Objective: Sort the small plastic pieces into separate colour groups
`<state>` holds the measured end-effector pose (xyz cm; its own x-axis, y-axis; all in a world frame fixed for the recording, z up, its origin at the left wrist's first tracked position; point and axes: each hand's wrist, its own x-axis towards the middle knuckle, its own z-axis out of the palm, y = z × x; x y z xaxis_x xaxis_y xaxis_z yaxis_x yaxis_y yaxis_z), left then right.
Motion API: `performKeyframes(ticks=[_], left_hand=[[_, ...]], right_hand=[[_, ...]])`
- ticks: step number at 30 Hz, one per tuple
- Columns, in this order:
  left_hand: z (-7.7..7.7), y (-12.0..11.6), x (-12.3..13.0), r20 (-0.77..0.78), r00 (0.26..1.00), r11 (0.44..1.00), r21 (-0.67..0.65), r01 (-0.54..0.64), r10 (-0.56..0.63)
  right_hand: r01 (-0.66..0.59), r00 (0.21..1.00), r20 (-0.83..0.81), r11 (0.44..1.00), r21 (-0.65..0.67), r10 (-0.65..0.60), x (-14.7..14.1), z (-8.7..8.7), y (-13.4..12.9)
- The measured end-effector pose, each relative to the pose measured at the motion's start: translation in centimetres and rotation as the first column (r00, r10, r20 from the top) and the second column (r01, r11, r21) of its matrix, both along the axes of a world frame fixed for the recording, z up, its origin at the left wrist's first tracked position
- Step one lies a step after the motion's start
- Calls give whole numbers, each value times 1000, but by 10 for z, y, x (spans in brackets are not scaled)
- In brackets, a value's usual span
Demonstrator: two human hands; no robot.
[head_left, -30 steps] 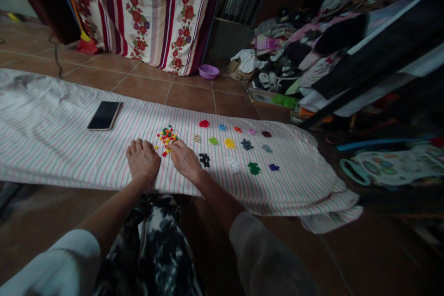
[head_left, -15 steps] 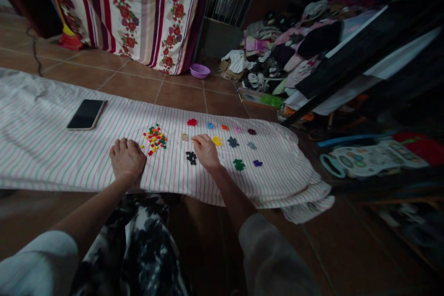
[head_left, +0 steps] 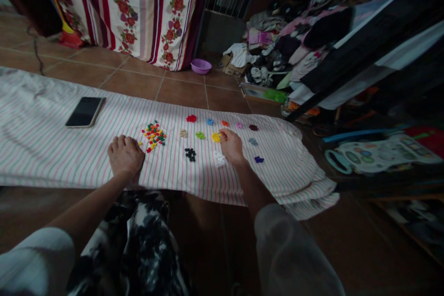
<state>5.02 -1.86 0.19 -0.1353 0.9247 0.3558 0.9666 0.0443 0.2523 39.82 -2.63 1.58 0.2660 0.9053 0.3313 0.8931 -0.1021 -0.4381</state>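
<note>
My left hand (head_left: 125, 156) lies palm down on the striped cloth, fingers extended, just left of a mixed pile of small red, yellow, green and orange pieces (head_left: 153, 136). My right hand (head_left: 231, 145) has its thumb and fingers pinched together at the right edge of a small yellow pile (head_left: 216, 137). Whatever sits between those fingertips is too small to make out. Around it are single-colour piles: lime green (head_left: 200, 135), tan (head_left: 183, 133), black (head_left: 190, 154), white (head_left: 219, 158), red (head_left: 191, 118), blue (head_left: 210, 121) and orange (head_left: 225, 123). My right hand and forearm hide the dark grey and green piles.
Pink (head_left: 239, 125), dark brown (head_left: 253, 127), grey (head_left: 253, 141) and purple (head_left: 258, 159) piles lie farther right. A phone (head_left: 85, 112) rests on the cloth at left. Beyond, on the tiled floor, are a purple basin (head_left: 200, 66) and heaped clothes (head_left: 277, 41).
My right hand has moved right, from beside the tan pile to the yellow one, uncovering the lime green pile. A yellowish bit showed at its fingertips before. My left hand stays put.
</note>
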Motion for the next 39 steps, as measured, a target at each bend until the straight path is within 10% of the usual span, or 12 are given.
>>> performKeyframes(ticks=[39], left_hand=[[2, 0, 1, 32, 999, 1000, -21, -5, 6]], right_hand=[[-72, 996, -58, 994, -81, 67, 7, -21, 5]])
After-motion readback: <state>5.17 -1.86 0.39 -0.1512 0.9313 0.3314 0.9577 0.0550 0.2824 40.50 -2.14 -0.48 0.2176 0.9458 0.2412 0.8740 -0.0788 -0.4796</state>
